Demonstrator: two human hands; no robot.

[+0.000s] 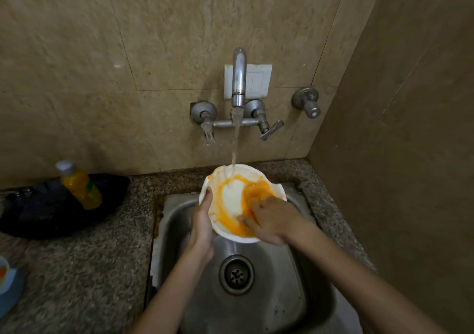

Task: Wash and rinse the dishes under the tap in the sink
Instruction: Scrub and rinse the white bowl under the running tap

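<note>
1. We see the left hand (202, 221) gripping the bowl (232, 198) by its near-left rim, thumb hooked over the edge and fingers curled underneath.
2. The right hand (272, 221) reaches into the bowl from the right. Its fingers are stretched out and pressed on the smeared inside, and we see nothing held in them.
3. The bowl is white, streaked with orange, and has a cleaner patch between the two hands. It is held tilted above the sink (282, 282), clear of the bottom.
4. Water (234, 144) falls in a thin stream onto the bowl's far rim, just beyond the hands.
5. Above the stream stands the tap (239, 77), fixed to the wall, with a lever handle on each side.
6. Below the wrists we see the drain (236, 274) in the sink bottom.
7. Left of the left hand lies the speckled desk (89, 269).
8. On it, well apart from the hands, sits a black pan (38, 218), and a yellow bottle (79, 185) leans in it.
9. At the far left edge we make out a blue dish (10, 290), cut off by the frame.
10. Up and right of the right hand, a round valve (306, 101) juts from the wall.
</note>
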